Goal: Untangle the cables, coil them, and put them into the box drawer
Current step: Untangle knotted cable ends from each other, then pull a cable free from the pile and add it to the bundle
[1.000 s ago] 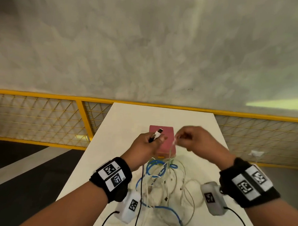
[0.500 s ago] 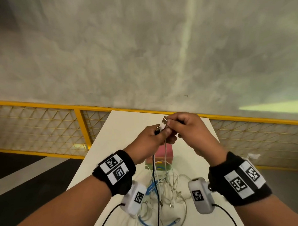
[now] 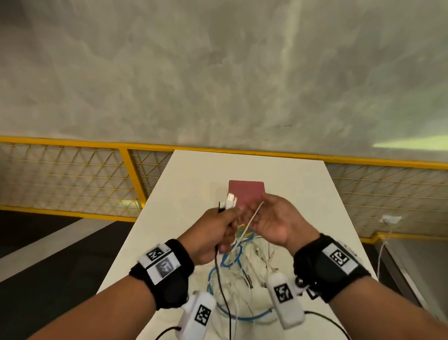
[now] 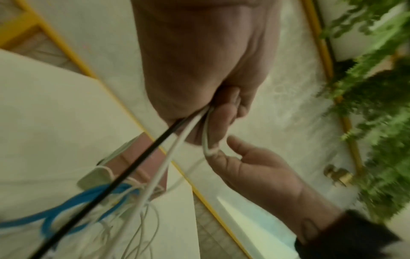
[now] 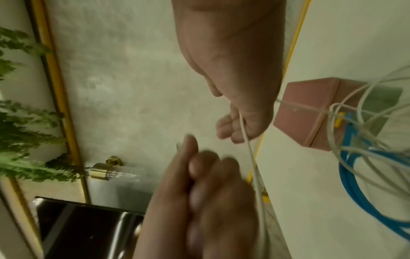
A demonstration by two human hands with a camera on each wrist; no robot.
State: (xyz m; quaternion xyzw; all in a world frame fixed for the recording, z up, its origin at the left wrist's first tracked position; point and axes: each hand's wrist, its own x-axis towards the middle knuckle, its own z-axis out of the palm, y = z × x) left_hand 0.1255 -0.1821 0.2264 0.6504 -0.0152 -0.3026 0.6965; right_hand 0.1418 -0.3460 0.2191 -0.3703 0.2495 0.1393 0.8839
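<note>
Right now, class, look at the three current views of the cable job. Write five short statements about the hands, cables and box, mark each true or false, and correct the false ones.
1. The left hand holds a black cable and white cables together. True.
2. The right hand is a closed fist holding nothing. False: its fingers are loosely open, with a thin white cable lying across them.
3. The blue cable is coiled inside the box. False: it lies tangled on the table with the others.
4. The pink box stands on the table beyond the hands. True.
5. A white plug sticks up out of the left hand's grip. True.
</note>
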